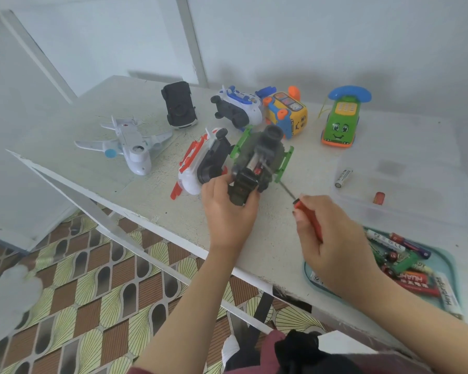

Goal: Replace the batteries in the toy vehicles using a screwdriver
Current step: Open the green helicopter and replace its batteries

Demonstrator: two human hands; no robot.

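One white table [276,238] fills the middle of the frame, with a pale wall above and patterned floor at lower left. At centre my left hand [227,209] grips the upturned green toy vehicle [257,160], its long axis running up-frame. My right hand [333,238], lower right of it, holds the screwdriver [299,207]. The shaft slants up-left into the toy's underside, but I cannot tell whether it is seated.

Patterned brown-and-yellow floor [79,279] beside white table [276,238]

White table [152,195] — white plane [130,147], overturned black car [178,105], blue-white vehicle [239,107], red-white vehicle [197,164], yellow cube toy [288,114], green phone car [340,120], clear box [416,201], teal battery tray [451,265].
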